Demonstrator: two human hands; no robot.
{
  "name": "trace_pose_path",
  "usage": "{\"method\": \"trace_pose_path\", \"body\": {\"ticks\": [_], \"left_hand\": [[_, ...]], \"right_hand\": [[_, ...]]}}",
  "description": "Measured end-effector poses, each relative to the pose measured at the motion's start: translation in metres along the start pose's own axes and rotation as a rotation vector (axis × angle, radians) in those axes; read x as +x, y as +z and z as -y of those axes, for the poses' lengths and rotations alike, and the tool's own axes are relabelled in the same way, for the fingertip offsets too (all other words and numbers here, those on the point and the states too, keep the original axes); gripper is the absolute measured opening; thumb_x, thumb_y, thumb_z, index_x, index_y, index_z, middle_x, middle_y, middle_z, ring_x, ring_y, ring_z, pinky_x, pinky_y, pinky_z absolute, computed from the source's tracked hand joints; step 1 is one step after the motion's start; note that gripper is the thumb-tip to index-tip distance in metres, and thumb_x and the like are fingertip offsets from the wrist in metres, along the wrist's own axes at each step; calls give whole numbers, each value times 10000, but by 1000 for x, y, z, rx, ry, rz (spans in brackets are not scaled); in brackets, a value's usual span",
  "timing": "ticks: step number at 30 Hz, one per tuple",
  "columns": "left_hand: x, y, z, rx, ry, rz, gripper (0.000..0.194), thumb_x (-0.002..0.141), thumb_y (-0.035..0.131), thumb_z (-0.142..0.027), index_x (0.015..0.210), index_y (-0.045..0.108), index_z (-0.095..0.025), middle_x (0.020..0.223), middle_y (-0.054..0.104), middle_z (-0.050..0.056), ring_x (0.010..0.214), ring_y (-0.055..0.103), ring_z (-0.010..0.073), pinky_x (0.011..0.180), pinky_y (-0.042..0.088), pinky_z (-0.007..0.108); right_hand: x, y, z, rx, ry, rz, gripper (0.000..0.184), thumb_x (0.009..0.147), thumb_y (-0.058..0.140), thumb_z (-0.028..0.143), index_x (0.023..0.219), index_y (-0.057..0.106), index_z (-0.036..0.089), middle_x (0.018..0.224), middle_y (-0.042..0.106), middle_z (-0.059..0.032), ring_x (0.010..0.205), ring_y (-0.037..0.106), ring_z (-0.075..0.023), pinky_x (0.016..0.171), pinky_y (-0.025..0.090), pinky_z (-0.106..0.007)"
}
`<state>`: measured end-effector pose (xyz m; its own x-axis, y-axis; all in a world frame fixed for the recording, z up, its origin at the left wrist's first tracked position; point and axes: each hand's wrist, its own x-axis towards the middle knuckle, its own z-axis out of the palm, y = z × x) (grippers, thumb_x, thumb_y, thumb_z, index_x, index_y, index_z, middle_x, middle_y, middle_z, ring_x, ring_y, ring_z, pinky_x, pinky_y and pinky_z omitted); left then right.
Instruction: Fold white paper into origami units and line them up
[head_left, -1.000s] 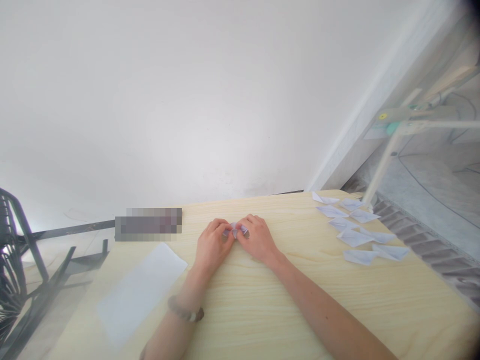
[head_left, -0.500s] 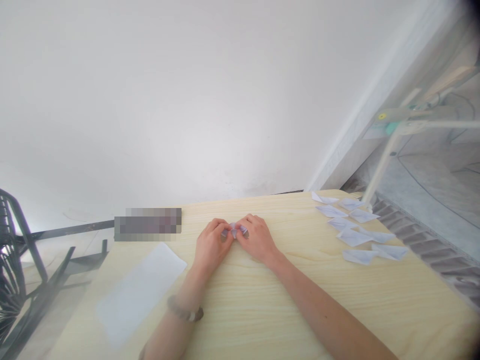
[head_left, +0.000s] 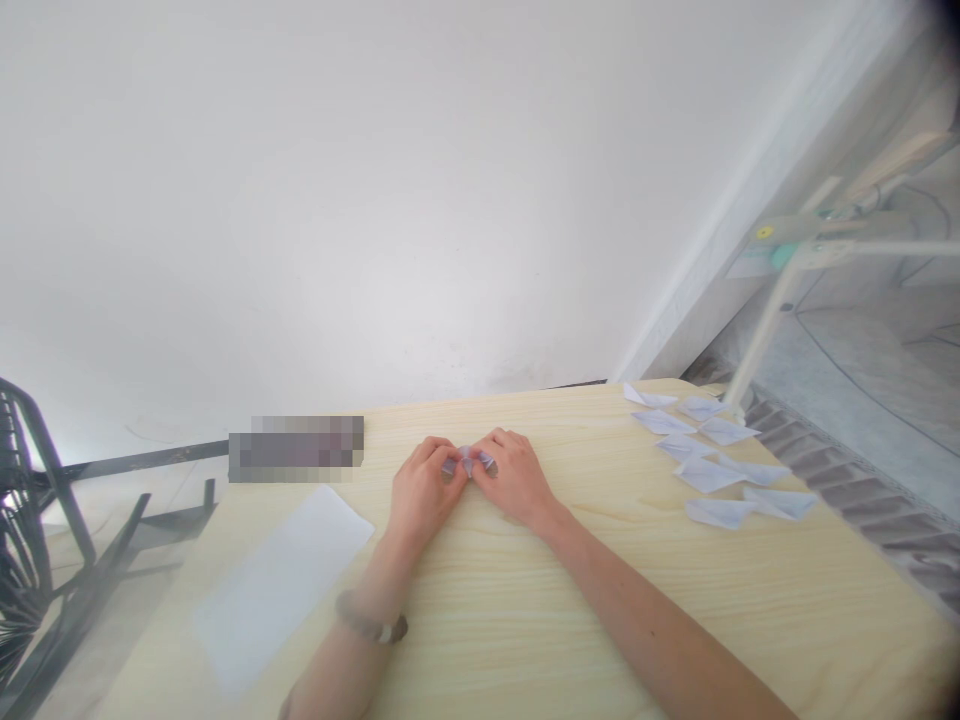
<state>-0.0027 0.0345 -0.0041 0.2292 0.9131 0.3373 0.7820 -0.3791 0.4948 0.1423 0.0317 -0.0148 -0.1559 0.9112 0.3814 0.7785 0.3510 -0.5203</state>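
Observation:
A small piece of folded white paper (head_left: 466,460) is between my two hands near the middle of the table. My left hand (head_left: 427,485) pinches its left side, thumb and fingertips together. On its right side my right hand (head_left: 511,478) grips it the same way, the two thumbs nearly touching. Much of the paper is covered by the fingers, so its full shape is hidden. A dark beaded bracelet (head_left: 371,618) circles my left wrist.
Several folded paper pieces (head_left: 709,472) lie in rows at the table's right side. A stack or sheet of white paper (head_left: 289,590) rests at the left. Behind it is a blurred-out object (head_left: 296,450). The wooden table (head_left: 480,620) meets a white wall; a dark chair (head_left: 45,540) stands left.

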Motion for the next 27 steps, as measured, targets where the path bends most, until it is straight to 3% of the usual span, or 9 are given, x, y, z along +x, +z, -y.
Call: {"method": "trace_pose_path", "body": {"ticks": [27], "left_hand": [[-1, 2, 1, 0, 15, -7, 128, 777, 468, -264, 790, 587, -218, 911, 584, 11, 798, 562, 135, 663, 423, 239]], "right_hand": [[0, -1, 2, -7, -1, 15, 99, 766, 510, 202, 802, 602, 211, 789, 540, -20, 795, 487, -153, 795, 331, -312]]}}
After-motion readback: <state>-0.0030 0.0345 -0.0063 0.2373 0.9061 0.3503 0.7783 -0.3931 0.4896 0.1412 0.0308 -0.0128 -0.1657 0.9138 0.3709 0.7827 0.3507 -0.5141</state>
